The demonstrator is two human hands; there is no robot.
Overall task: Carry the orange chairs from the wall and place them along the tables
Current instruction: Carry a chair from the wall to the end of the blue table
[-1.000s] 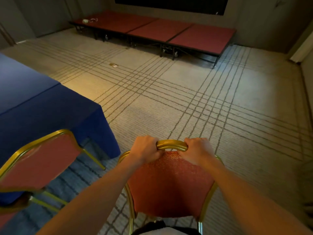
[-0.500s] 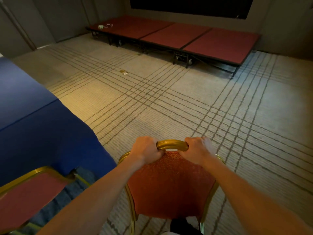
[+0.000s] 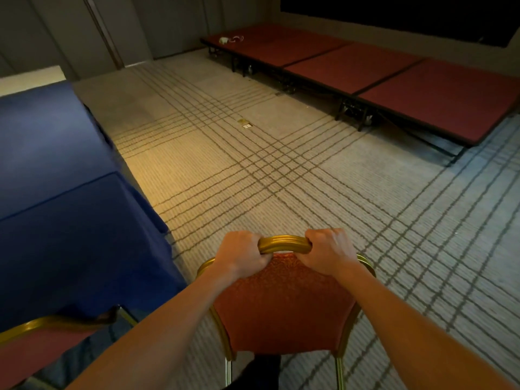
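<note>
An orange chair [image 3: 284, 308] with a gold metal frame stands right in front of me, its backrest facing me. My left hand [image 3: 239, 256] grips the left end of the gold top rail. My right hand [image 3: 327, 253] grips the right end of the same rail. A table draped in blue cloth [image 3: 62, 209] runs along the left, its corner close to the chair. A second orange chair [image 3: 42, 347] sits at that table in the bottom left, only its backrest top showing.
Patterned carpet [image 3: 281, 170] stretches ahead with a small floor box [image 3: 244, 124] in it. A low red stage platform [image 3: 394, 80] lines the far right wall, with a white cable [image 3: 230, 39] on it. Grey wall panels [image 3: 112, 29] stand at the back left.
The view has swung left and moved forward along the table. The second chair has slid toward the bottom left corner. Both hands keep their grip on the chair's top rail.
</note>
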